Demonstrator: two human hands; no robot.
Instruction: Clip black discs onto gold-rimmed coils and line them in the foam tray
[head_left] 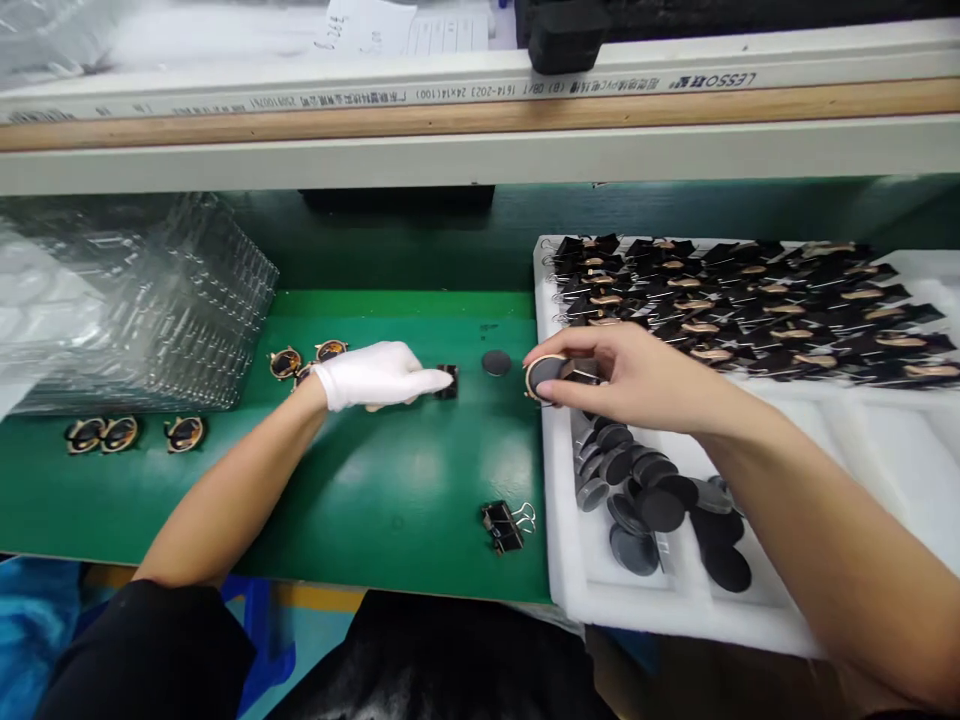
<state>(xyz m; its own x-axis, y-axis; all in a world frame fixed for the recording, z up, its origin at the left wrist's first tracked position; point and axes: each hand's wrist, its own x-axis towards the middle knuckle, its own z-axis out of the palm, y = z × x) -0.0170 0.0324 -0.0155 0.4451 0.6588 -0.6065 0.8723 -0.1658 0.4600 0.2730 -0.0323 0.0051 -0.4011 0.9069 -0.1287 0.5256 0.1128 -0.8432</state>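
Pinching at the left edge of the foam tray (559, 560), the right hand (619, 372) clamps its fingers on a gold-rimmed disc (544, 374); gloved left hand (375, 374) at a black clip (448, 384) over the bench (420, 510), grip I can't tell

on the far side, a pale rail (450, 93) carries upside-down print: lesso 联塑 at right, 1614-2023 and 24x14(100) nearer the middle, smaller characters at left hard to read; handwriting on the paper slip (367, 22) farther off is unclear
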